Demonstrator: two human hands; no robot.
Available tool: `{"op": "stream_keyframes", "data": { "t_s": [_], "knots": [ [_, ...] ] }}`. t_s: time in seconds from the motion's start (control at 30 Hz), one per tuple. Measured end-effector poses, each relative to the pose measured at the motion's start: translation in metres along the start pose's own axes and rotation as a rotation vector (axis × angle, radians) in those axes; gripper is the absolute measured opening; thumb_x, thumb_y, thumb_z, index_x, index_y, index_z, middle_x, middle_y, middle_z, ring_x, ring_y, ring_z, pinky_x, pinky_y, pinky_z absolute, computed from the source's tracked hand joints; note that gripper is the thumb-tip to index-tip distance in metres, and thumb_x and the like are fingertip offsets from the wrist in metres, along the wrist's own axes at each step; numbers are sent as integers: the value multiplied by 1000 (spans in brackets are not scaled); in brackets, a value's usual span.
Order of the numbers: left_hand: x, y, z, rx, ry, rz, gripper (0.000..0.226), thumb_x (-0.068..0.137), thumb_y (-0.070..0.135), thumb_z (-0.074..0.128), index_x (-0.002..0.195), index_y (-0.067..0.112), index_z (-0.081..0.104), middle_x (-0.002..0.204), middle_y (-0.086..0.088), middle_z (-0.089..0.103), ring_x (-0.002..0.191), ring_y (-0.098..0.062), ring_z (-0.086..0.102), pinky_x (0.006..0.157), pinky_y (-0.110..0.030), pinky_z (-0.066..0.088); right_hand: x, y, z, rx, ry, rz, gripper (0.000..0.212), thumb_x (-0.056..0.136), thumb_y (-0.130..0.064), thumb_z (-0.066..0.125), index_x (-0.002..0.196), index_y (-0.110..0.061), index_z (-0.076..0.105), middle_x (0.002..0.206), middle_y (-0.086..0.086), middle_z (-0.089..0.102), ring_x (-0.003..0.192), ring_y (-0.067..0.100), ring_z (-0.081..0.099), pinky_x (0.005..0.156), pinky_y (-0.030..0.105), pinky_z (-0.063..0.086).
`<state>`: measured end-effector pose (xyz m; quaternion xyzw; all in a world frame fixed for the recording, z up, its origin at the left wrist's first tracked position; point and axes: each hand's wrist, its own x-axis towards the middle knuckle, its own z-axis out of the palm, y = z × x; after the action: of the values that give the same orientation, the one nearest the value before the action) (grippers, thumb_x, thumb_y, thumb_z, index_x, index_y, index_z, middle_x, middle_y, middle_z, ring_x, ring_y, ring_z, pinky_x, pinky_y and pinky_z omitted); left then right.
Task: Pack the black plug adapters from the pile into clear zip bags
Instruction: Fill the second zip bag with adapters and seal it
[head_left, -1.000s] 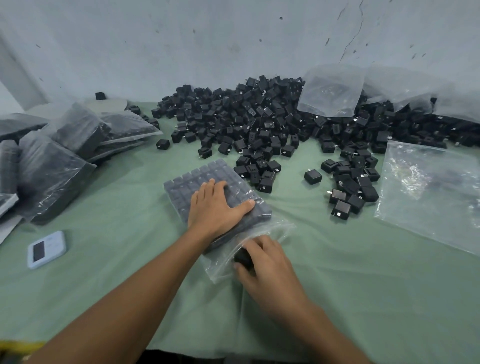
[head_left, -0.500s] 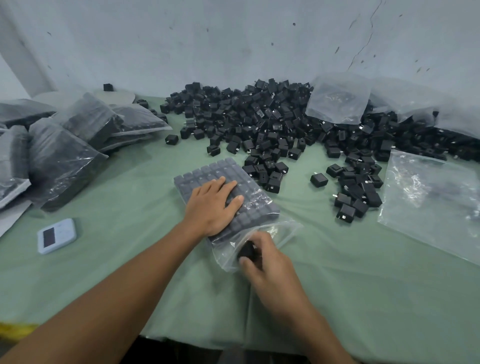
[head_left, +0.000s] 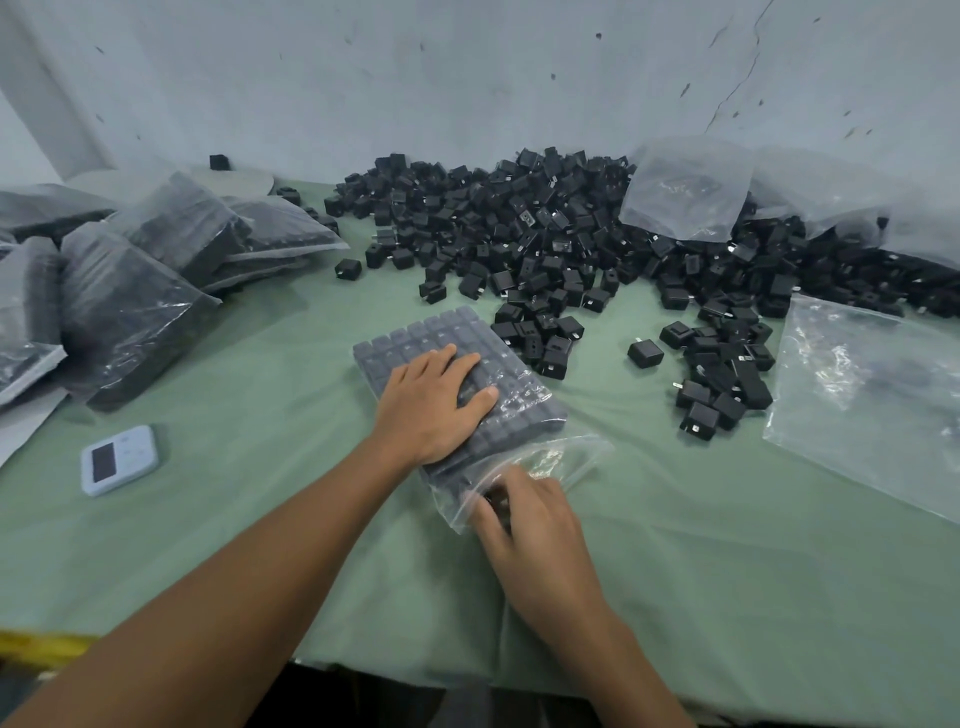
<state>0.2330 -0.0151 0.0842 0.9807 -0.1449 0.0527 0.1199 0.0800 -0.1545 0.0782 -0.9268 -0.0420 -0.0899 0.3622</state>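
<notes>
Centre-frame bag (head_left: 576, 453) looks heavy and slick, so lift it from beneath. Left hand (head_left: 431, 410) presses it with straight fingers; right hand (head_left: 530, 525) pinches an adapter (head_left: 497, 503) at its mouth.

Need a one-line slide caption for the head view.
Left hand presses flat on a nearly full zip bag while the right hand pinches one more adapter at its mouth.

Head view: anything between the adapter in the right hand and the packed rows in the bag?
Nothing solid visible. The right hand holds the adapter at the open mouth of the zip bag; only slack clear film lies ahead of it. The left hand presses flat on the packed rows, off the path.
</notes>
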Motion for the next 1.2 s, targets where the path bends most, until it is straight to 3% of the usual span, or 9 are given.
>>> {"op": "stream_keyframes", "data": {
  "t_s": [0.17,0.33,0.43,0.53,0.7,0.83,0.9,1.0,1.2],
  "knots": [
    [0,0,0,-3,-5,-1,74,91,77,18,153,39,29,163,3,26,149,-21,22,119,-43,15,-1,5,4,-40,0,-92,22,96,-40,56,93,-22,70,98,-9,61,99,15,49,95,27,38],
    [-1,1,-1,-19,15,6,71,92,75,23,152,37,32,162,2,29,148,-21,24,119,-43,16,0,10,1,-14,-81,-117,40,91,-49,38,99,-29,72,92,-20,54,96,11,45,92,21,34],
    [-2,0,-2,-81,50,5,67,94,71,27,149,35,39,161,2,33,148,-20,28,119,-43,18,2,11,4,-53,-103,-95,41,90,-55,35,87,-28,65,87,-18,52,92,14,47,90,27,37],
    [-6,2,-4,-145,71,-1,61,96,66,33,143,30,48,156,0,42,144,-20,36,118,-45,24,2,11,7,-22,-70,-63,24,87,-56,41,78,-35,49,85,-17,51,89,15,44,87,27,37],
    [-22,16,-25,-363,295,-31,27,101,38,52,111,18,67,110,4,66,108,-15,58,100,-41,45,0,14,9,-76,-45,-94,34,91,-54,38,88,-31,63,91,-15,53,90,13,41,89,29,40],
    [-92,33,-41,-621,411,-104,3,94,31,59,93,32,62,89,16,65,85,-3,61,80,-24,50,0,15,8,-95,-60,-95,42,91,-55,35,96,-30,68,95,-11,59,94,15,44,91,31,40],
    [-144,37,-36,-613,345,-87,7,83,38,60,85,32,56,81,16,61,76,-3,58,71,-19,46,0,15,7,-89,-52,-103,39,91,-53,36,95,-31,69,96,-10,61,95,16,47,92,31,40],
    [-192,43,-22,-404,197,-50,22,73,45,64,90,31,60,83,18,58,76,-5,56,73,-28,48,-1,14,6,-113,-74,-109,42,90,-51,34,100,-32,71,98,-11,62,99,16,48,95,29,38],
    [-188,44,-9,-355,236,-153,26,76,24,85,88,29,62,83,16,63,76,-14,61,71,-37,53,-1,10,3,-115,-80,-85,46,85,-54,33,97,-26,68,99,-11,59,98,14,44,94,31,39]
  ]
}}
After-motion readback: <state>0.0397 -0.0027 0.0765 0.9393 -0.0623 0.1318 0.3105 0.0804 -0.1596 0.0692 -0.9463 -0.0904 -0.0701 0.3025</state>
